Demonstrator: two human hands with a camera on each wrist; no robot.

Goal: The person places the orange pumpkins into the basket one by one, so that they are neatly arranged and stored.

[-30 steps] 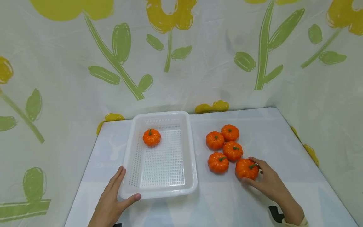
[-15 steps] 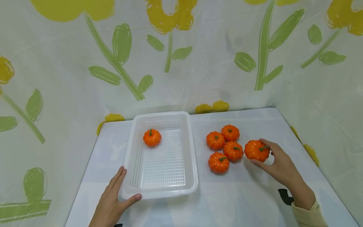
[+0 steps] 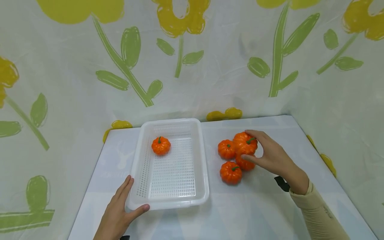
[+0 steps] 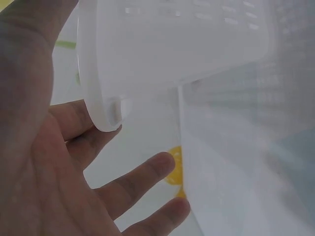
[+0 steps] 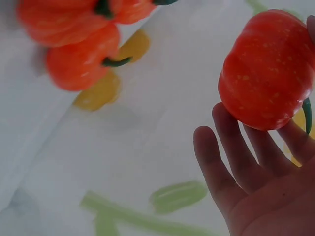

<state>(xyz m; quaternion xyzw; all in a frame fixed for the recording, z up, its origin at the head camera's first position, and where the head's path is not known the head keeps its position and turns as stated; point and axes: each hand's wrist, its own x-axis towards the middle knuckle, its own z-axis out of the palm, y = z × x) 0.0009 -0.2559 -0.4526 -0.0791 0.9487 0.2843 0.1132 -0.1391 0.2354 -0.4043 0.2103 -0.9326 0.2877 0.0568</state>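
Observation:
In the head view my right hand point(image 3: 276, 156) pinches a small orange toy pumpkin point(image 3: 244, 142) with a green stem, between thumb and fingers. It overlaps the pumpkins behind and below it there. In the right wrist view the held pumpkin point(image 5: 268, 69) shows with fingers under it and open air around. My left hand point(image 3: 118, 210) touches the near left corner of a white plastic basket point(image 3: 168, 204), fingers spread fairly straight along the side and thumb at the front rim. In the left wrist view, fingertips meet the basket rim point(image 4: 101, 110). Another pumpkin point(image 3: 161, 145) lies inside the basket, far left.
Right of the basket, several pumpkins sit grouped on the pale table point(image 3: 234, 206), among them a near one point(image 3: 230, 173) and a left one point(image 3: 226, 149). A flower-printed cloth point(image 3: 225, 66) rises behind the table and along its sides.
My right hand has lifted the pumpkin from the near right of the group, first to the right, then left over the group. My left hand and the basket have stayed put.

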